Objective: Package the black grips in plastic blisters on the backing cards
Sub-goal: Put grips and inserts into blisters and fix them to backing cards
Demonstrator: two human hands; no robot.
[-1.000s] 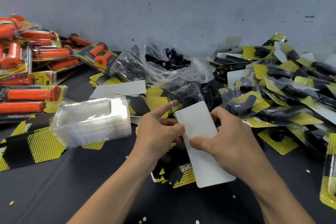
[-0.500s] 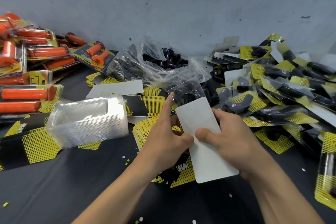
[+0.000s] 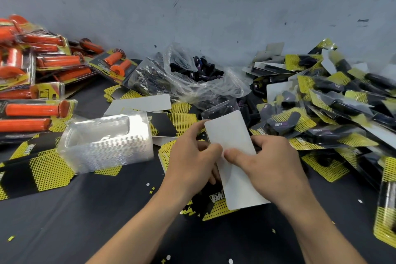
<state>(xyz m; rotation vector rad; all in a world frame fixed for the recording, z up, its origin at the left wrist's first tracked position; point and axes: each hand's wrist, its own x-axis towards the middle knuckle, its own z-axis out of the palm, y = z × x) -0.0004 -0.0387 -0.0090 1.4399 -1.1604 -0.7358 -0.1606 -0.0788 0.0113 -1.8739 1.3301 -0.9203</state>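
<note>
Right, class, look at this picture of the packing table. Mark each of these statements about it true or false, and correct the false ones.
1. The left hand and the right hand both hold the white card. True.
2. The stack of clear blisters sits to the right of the hands. False: it sits to their left.
3. The packed orange grips are piled on the left. True.
4. The clear bag holds orange grips. False: it holds black grips.
</note>
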